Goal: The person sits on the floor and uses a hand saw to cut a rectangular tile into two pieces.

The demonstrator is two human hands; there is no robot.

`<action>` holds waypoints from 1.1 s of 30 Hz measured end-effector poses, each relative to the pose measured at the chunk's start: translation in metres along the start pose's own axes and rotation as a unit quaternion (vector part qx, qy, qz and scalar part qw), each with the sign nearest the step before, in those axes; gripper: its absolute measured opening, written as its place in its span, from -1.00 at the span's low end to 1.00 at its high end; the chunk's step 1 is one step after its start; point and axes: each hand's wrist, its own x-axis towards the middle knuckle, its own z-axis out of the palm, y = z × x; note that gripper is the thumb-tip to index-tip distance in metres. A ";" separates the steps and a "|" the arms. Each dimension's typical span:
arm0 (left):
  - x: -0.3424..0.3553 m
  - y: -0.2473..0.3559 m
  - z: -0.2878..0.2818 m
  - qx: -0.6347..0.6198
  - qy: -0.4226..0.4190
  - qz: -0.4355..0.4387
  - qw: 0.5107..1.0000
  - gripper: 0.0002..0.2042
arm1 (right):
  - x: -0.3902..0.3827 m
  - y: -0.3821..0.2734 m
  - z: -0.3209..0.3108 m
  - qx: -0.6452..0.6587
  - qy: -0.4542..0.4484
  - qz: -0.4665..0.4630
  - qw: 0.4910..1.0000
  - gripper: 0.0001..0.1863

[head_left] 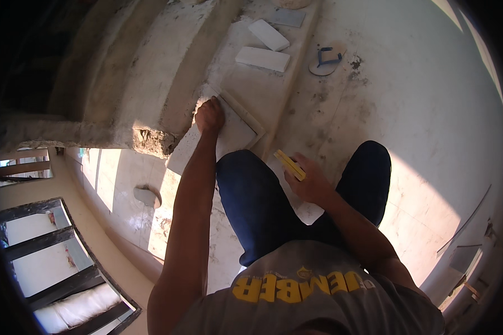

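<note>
My left hand [209, 116] is closed against the low ledge, by the upper corner of a light grey slab [237, 128]. Whatever its fingers grip, if anything, is hidden. A pale strip [243, 113] runs along the slab's far right edge. Between my knees, my right hand [308, 181] is closed around a short yellow bar-shaped tool [290, 164], lengthwise grooved, perhaps a folded rule. Two white rectangular blocks [262, 58] lie on the ledge beyond the slab.
Thick concrete steps [151, 67] rise on the left, with a broken corner [151, 140]. A sandal with blue straps [326, 60] lies on the dusty floor [408, 95]. Another flat rounded sandal-like piece [147, 196] lies left of my arm. Dark-framed window panels [67, 268] stand lower left.
</note>
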 end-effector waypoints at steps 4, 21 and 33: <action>0.008 0.005 0.008 0.023 -0.001 0.004 1.000 -0.36 | 0.057 -0.003 0.032 -0.030 0.029 -0.025 0.999 -0.65; 0.008 0.004 0.005 0.024 0.005 0.029 0.999 -0.37 | 0.010 -0.010 0.016 -0.027 0.005 0.012 1.000 -0.63; 0.015 0.008 0.012 0.026 0.026 0.047 0.998 -0.38 | 0.069 0.005 0.035 -0.046 0.029 -0.018 0.998 -0.66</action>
